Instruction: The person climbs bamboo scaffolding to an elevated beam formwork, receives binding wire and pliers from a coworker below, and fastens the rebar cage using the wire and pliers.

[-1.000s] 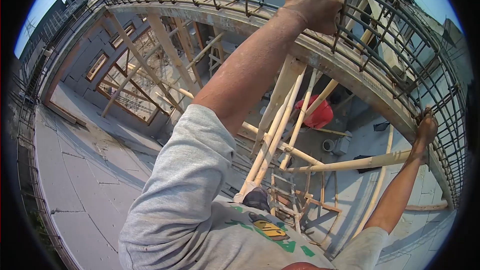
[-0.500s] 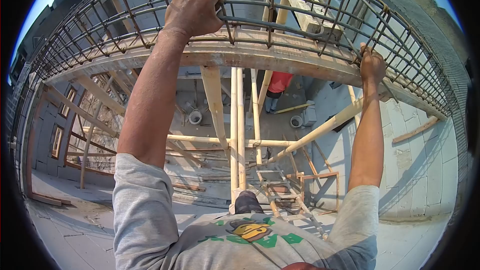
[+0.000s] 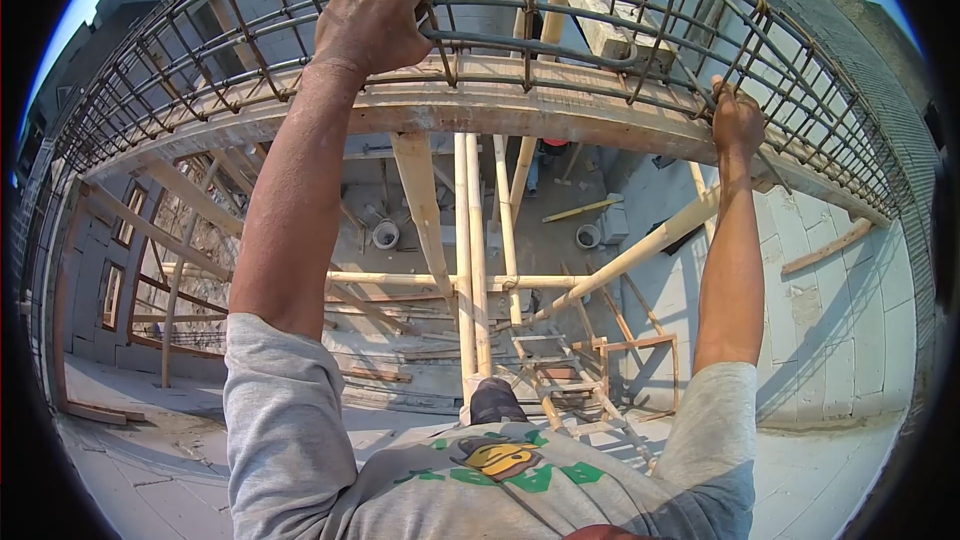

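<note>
Rusty steel-bar cage (image 3: 529,44), right on top of the long pale wooden beam (image 3: 560,122)! Left hand (image 3: 370,30) closed round its bars, right hand (image 3: 738,120) curled there too; a shifting bar could break either hold, tipping the person over the beam.

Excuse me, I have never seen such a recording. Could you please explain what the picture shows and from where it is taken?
There is no machine here: these are a person's own bare hands. The camera is worn on the head and looks forward and down, and its round lens makes straight things look curved.

The left hand and the right hand both have their fingers closed on a cage of steel bars. The cage runs along a long wooden beam; whether its full weight rests there, I cannot tell.

Below the beam, you see bamboo-like poles. On the floor are two buckets and some loose boards.
</note>
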Available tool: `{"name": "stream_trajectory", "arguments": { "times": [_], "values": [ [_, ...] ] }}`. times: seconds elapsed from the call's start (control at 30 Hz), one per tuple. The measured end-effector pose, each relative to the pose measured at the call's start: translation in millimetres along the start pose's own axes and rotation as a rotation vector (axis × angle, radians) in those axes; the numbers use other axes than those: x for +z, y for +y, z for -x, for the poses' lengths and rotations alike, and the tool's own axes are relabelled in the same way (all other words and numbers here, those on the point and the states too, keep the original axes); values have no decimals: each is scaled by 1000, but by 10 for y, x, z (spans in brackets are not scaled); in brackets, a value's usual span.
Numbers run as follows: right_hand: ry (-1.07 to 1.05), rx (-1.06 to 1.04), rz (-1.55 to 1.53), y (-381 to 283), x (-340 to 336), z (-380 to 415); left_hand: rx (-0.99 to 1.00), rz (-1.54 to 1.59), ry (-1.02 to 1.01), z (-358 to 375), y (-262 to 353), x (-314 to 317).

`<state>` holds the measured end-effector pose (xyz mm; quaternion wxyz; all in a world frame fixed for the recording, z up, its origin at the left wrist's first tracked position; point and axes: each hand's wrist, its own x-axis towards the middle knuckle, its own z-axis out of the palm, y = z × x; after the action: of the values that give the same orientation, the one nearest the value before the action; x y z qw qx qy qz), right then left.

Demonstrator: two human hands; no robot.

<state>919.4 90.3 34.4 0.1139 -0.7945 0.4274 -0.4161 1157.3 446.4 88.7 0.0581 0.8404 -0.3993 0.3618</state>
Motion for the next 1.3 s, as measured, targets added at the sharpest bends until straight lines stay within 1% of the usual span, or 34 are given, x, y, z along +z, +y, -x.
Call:
{"name": "stream_trajectory", "arguments": {
  "times": [0.07, 0.1, 0.13, 0.33, 0.37, 0.5, 0.67, 0.73, 0.83, 0.93, 1.0, 1.07, 1.1, 1.13, 1.17, 1.3],
  "values": [
    [8, -12, -4, 11, -23, -1, 7, 6, 16, -7, 9, -1],
    [25, -26, -17, -24, -32, 34, -5, 22, -37, -18, 25, -53],
    [44, -41, -28, -46, -39, 56, -1, 22, -32, -21, 28, -48],
    [18, 7, -1, -33, -27, 33, -10, 4, -60, -30, 29, -88],
    [22, 5, 5, -49, -37, 52, 2, 28, -12, -23, 4, -27],
    [32, -12, -12, -47, -34, 54, 32, 49, 36, -9, 14, -54],
    [-3, -18, -9, -124, -126, 111, 25, 79, 8, -15, 88, -153],
    [-9, -44, -12, -59, -71, 83, 13, 81, 9, -5, 108, -166],
    [38, -55, -47, -118, -174, 193, 32, 69, 33, 1, 105, -166],
    [414, -248, -406, 50, -108, 422, 40, 89, 20, -1, 87, -158],
    [647, -296, -370, 191, -167, 650, 64, 125, 39, 3, 49, -139],
    [763, -4, -423, 684, 12, 650, 68, 145, 42, 4, 52, -139],
    [588, 215, -746, 964, -35, 603, 72, 144, 54, 5, 57, -140],
    [388, 434, -1057, 1063, -136, 555, 71, 146, 67, 11, 61, -144],
    [523, 552, -1199, 1080, -107, 442, 73, 146, 80, 13, 66, -152],
    [503, 655, -1302, 1080, -442, 57, 65, 148, 89, 0, 110, -177]
  ]
}}
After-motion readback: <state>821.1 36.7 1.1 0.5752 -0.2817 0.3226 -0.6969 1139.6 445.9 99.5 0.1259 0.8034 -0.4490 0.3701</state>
